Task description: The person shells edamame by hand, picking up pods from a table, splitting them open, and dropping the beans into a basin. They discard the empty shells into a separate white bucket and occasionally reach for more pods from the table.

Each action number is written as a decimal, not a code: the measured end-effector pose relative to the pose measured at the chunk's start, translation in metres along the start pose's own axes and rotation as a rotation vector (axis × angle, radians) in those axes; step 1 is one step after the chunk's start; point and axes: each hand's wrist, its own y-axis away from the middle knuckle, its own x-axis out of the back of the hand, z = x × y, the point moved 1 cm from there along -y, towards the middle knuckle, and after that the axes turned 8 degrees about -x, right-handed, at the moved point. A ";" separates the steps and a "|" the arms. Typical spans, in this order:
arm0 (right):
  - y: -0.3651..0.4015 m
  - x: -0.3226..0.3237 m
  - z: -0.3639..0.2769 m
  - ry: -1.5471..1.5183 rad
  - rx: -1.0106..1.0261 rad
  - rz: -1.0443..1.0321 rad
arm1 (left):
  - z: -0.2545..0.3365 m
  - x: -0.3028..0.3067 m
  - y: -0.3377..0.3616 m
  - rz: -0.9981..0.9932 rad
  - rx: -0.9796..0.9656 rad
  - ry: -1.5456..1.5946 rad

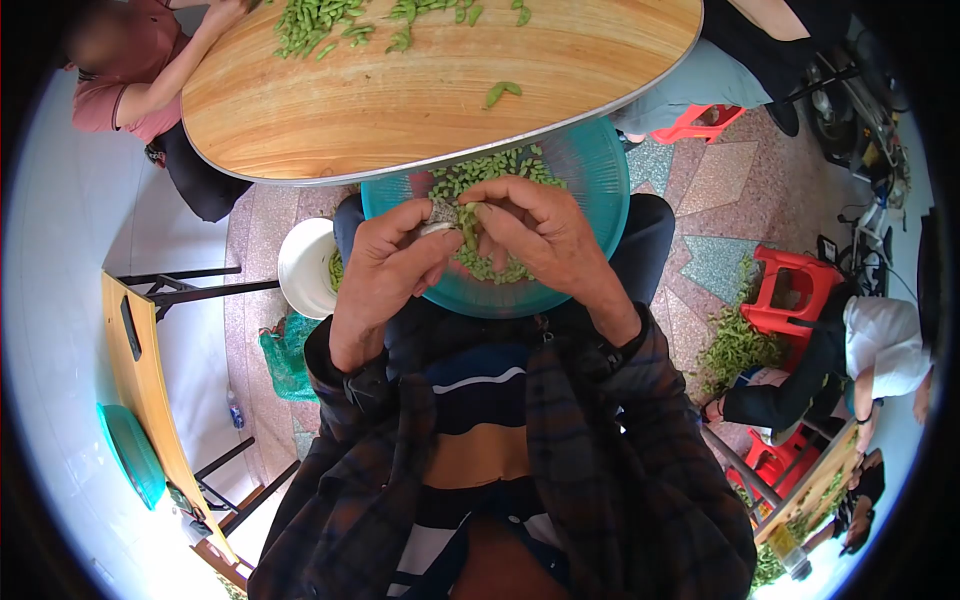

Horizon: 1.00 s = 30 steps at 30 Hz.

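My left hand (395, 252) and my right hand (545, 238) meet fingertip to fingertip over a teal plastic basin (612, 200). My right thumb and fingers are closed on a green soybean pod (468, 213). On the left, the thumb and index finger are pinched together, close against the pod. A small grey and white item (440, 212) shows at those left fingertips; I cannot make out what it is. Below the hands, many loose green beans (490, 172) lie in the basin. The basin sits between my knees, partly under the table edge.
A wooden table (420, 110) stands in front, bearing a pile of pods (310, 25) and a few strays. At left are a white bucket (305, 268) and a green mesh bag (288, 360). Red stools (790, 290), plants (735, 350) and other people are at right; another person sits front left.
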 end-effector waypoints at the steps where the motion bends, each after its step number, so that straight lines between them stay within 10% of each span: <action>1: 0.000 -0.001 0.003 -0.004 0.012 0.005 | -0.002 0.002 0.000 0.001 -0.001 0.000; 30: 0.004 -0.023 0.021 0.417 0.341 0.300 | -0.011 0.007 0.001 0.135 0.020 0.143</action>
